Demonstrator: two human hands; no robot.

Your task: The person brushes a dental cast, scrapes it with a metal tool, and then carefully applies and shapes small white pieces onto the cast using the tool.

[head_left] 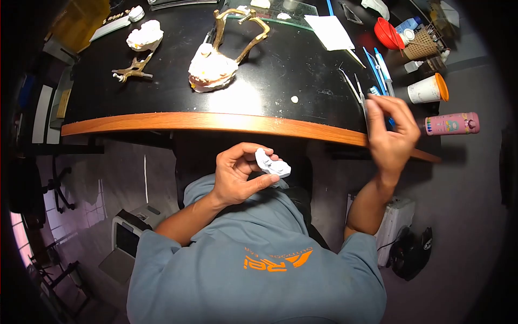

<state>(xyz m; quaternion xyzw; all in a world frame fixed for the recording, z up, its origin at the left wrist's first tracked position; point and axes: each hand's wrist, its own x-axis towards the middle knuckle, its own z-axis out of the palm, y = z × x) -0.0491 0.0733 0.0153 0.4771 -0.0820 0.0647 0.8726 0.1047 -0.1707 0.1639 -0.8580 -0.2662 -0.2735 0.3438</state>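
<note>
My left hand [237, 175] holds a small white plaster dental cast [272, 163] in front of my body, thumb below it and fingers behind. Over the bench's right front edge, my right hand [394, 127] has its fingers curled and pinched, with thumb and index tips at a thin metal hand tool [368, 116]. A second slender metal tool [349, 83] lies just left of there. Blue-handled tools [384, 70] and a toothbrush [374, 91] are beyond my right hand, partly covered by it.
On the black bench [302, 59] stand a brass articulator [253, 43] with a plaster cast [210, 67] and another mounted cast [144, 36]. A white cup with orange rim [423, 90], a pink bottle [452, 123] and a red bowl [386, 33] are at right. Wooden edging [216, 121] borders the bench.
</note>
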